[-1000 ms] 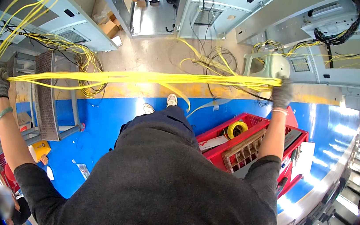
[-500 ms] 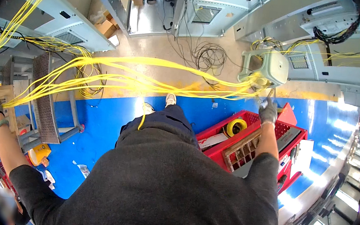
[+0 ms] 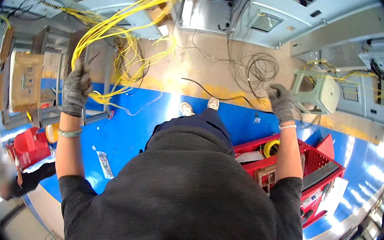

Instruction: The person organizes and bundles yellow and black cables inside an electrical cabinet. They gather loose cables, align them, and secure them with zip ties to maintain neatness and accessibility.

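My left hand (image 3: 77,89), in a dark grey work glove, is closed around a bundle of long yellow cables (image 3: 99,31). The bundle arcs up from the fist toward the cabinets at the top, blurred by motion there. Looser yellow strands hang down beside the hand. Over on the right, my gloved right hand (image 3: 281,103) is raised with its fingers loosely bent and apart. It holds nothing that I can see. A thin black cable (image 3: 225,98) runs along the floor toward it and passes out of sight near the glove.
A pale green plastic stool (image 3: 329,95) stands beyond my right hand. Below that hand sits a red tool cart (image 3: 334,176) with a yellow coil (image 3: 271,148). Coiled black cable (image 3: 260,71) lies ahead. A metal step frame and cardboard box (image 3: 25,81) are left; another person (image 3: 36,180) is lower left.
The yellow bundle no longer stretches across to my right hand, which has let go of it. Its loose part has swung up and left. My left hand has moved inward with the bundle.
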Action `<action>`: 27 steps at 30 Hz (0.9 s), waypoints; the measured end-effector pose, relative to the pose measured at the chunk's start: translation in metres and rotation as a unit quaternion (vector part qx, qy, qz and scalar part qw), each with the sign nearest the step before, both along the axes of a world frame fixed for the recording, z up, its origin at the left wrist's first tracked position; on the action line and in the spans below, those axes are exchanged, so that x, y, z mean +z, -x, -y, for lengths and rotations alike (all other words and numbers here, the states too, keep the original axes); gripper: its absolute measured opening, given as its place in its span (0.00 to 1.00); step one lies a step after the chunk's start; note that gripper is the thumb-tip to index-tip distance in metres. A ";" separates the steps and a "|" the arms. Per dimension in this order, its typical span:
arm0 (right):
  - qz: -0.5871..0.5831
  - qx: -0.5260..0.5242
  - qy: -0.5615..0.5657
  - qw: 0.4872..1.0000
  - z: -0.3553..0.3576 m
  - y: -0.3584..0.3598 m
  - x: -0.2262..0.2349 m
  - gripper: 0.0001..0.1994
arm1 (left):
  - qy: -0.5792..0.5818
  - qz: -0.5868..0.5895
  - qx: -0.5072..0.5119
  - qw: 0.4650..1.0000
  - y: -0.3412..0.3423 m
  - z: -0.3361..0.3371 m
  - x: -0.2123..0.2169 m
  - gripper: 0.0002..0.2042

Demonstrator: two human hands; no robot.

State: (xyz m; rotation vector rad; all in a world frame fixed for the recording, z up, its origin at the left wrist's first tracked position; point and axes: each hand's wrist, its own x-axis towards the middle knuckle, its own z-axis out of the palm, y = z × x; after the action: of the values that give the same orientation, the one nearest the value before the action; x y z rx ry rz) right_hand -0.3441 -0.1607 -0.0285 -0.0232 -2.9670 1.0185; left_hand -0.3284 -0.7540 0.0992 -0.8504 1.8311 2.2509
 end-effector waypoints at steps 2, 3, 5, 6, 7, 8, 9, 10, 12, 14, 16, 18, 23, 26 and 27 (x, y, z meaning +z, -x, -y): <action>0.000 0.106 0.067 0.992 0.093 0.018 0.044 0.14 | 0.012 -0.068 0.011 0.998 -0.005 -0.048 0.036 0.18; 0.102 0.147 0.135 0.974 0.140 0.021 0.068 0.22 | -0.001 -0.084 -0.010 0.996 -0.007 -0.062 0.059 0.18; 0.116 0.319 0.085 0.937 0.227 0.020 0.087 0.44 | -0.030 -0.109 -0.052 0.992 -0.009 -0.086 0.103 0.18; 0.127 0.371 0.091 0.915 0.264 0.014 0.105 0.47 | -0.047 -0.115 -0.065 0.990 -0.016 -0.096 0.122 0.18; 0.153 0.450 0.097 0.874 0.295 0.011 0.120 0.46 | -0.056 -0.132 -0.061 0.988 -0.025 -0.103 0.136 0.19; 0.147 0.501 0.095 0.848 0.320 0.010 0.117 0.40 | -0.036 -0.170 -0.080 0.982 -0.025 -0.103 0.146 0.18; 0.105 0.517 0.034 0.849 0.344 0.003 0.098 0.29 | 0.023 -0.204 -0.108 0.973 -0.030 -0.099 0.157 0.17; 0.110 0.538 -0.031 0.835 0.354 0.005 0.086 0.19 | 0.102 -0.204 -0.004 0.974 -0.032 -0.092 0.167 0.17; 0.133 0.441 -0.004 0.888 0.337 0.001 0.001 0.13 | 0.123 -0.236 -0.080 0.961 -0.045 -0.016 0.195 0.17; 0.150 0.335 -0.086 0.926 0.270 0.012 -0.053 0.11 | 0.293 -0.161 0.064 0.940 -0.053 0.068 0.204 0.15; 0.246 0.230 -0.171 0.926 0.183 0.017 -0.105 0.13 | 0.343 -0.153 0.065 0.925 -0.056 0.186 0.206 0.14; 0.241 0.166 -0.197 0.936 0.099 0.000 -0.104 0.18 | 0.422 -0.137 0.335 0.831 -0.046 0.234 0.185 0.18; 0.266 -0.116 -0.337 0.896 -0.093 -0.028 -0.092 0.12 | 0.504 -0.057 0.327 0.798 -0.058 0.387 0.160 0.22; -0.001 -0.357 -0.275 0.892 -0.251 -0.072 -0.078 0.11 | 0.560 0.008 0.293 0.775 -0.042 0.425 0.135 0.24; -0.105 -0.369 -0.210 0.899 -0.245 -0.071 -0.032 0.09 | 0.585 0.037 0.283 0.759 -0.047 0.435 0.129 0.25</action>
State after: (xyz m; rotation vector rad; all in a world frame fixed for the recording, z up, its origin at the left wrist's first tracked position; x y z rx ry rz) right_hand -0.2731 0.0838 -0.0606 -0.8868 -2.5295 0.2589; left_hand -0.2814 -1.1886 0.2287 -1.7674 3.2135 0.8583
